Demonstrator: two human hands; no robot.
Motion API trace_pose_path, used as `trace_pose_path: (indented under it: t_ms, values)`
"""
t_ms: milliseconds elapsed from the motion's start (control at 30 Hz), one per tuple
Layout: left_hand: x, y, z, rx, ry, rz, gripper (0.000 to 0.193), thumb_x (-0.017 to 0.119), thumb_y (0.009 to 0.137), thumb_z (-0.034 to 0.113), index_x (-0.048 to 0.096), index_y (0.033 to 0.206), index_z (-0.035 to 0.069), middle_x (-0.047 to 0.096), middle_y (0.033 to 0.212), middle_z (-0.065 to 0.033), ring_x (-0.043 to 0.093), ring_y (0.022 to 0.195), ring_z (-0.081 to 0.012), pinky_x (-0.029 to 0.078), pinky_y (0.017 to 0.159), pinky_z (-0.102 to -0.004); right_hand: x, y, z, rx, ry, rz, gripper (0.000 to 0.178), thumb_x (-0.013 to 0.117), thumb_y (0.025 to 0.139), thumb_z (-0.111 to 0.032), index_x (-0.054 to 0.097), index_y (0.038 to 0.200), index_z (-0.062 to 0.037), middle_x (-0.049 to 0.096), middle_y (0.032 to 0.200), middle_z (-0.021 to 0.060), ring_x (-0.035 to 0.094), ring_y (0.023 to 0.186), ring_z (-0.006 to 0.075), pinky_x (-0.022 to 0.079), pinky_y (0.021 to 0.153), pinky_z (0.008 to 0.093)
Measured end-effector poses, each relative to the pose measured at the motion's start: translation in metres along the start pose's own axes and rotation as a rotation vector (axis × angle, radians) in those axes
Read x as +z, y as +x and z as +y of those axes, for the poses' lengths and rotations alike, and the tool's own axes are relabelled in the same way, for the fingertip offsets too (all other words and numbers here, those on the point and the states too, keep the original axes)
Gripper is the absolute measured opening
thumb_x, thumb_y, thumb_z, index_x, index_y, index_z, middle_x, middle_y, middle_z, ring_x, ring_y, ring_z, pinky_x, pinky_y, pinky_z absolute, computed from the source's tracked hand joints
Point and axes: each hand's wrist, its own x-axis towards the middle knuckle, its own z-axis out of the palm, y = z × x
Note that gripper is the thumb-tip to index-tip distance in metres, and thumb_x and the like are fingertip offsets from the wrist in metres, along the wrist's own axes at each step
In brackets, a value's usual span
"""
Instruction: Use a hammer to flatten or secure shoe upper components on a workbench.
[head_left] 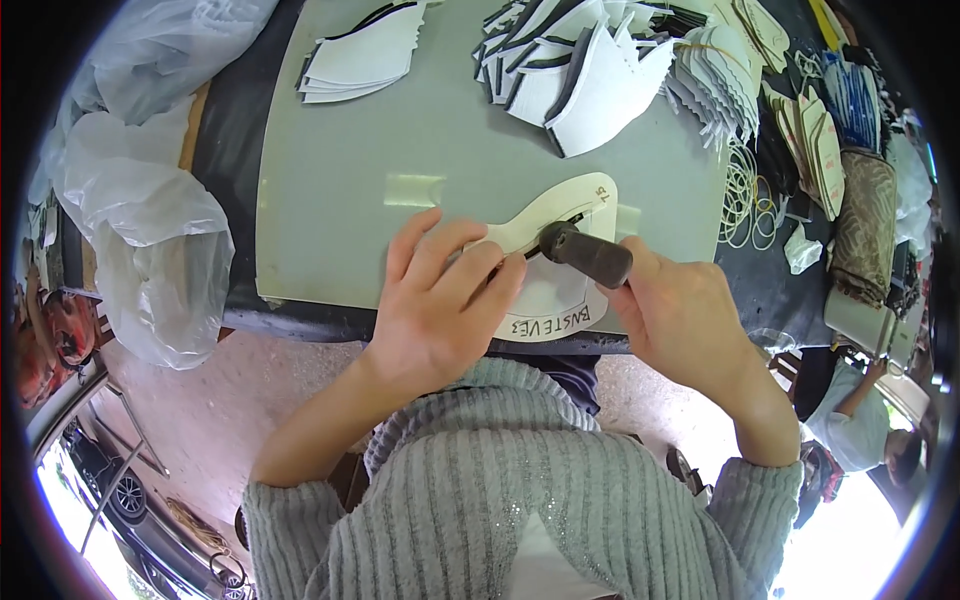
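Observation:
My right hand (690, 310) is closed around a dark hammer (595, 255), its handle mostly hidden in the fist. The rounded end of the hammer touches or hovers just over a cream curved pattern piece (565, 198); the gap cannot be judged. Fingers apart and bent, my left hand (435, 295) rests its tips at the left side of that piece, where a thin dark edge runs. Beneath it and nearer to me lies a white piece with handwriting (545, 318), partly covered by both hands. Both lie on a grey-green board (330, 220).
Behind my hands are a small stack of white cut pieces (362, 62) and a bigger pile of white pieces with dark edges (605, 85). Grey scalloped pieces (715, 75), looped cord (738, 200) and a patterned roll (865, 220) lie right. Plastic bags (140, 230) hang left.

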Motion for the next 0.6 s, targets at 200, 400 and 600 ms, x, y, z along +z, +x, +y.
trace_pose_path:
  t_ms: [200, 400, 600]
  values:
    - [0.005, -0.003, -0.004, 0.156, 0.115, 0.039, 0.022, 0.077, 0.068, 0.003, 0.072, 0.089, 0.004, 0.061, 0.092, -0.0050, 0.061, 0.093, -0.0255, 0.047, 0.091, -0.0497, 0.000, 0.002, 0.002, -0.066, 0.039, 0.057, 0.025, 0.063, 0.092, -0.024, 0.049, 0.085, -0.0043, 0.057, 0.061, 0.0100, 0.060, 0.051, 0.0304, 0.045, 0.046, 0.0403]
    - [0.008, -0.009, -0.005, 0.156, 0.122, 0.067, 0.024, 0.078, 0.066, 0.004, 0.072, 0.089, 0.005, 0.061, 0.094, -0.0038, 0.061, 0.092, -0.0248, 0.047, 0.091, -0.0493, -0.004, 0.007, 0.001, -0.142, -0.025, 0.020, 0.029, 0.062, 0.093, -0.027, 0.048, 0.084, -0.0038, 0.058, 0.060, 0.0091, 0.059, 0.050, 0.0300, 0.043, 0.045, 0.0390]
    - [-0.002, -0.016, -0.010, 0.122, 0.062, 0.055, 0.034, 0.082, 0.062, 0.008, 0.071, 0.094, 0.006, 0.061, 0.096, -0.0035, 0.061, 0.092, -0.0257, 0.047, 0.090, -0.0496, -0.007, 0.013, 0.004, -0.137, -0.071, -0.122, 0.031, 0.063, 0.092, -0.029, 0.048, 0.082, -0.0039, 0.058, 0.059, 0.0092, 0.060, 0.051, 0.0301, 0.043, 0.045, 0.0396]
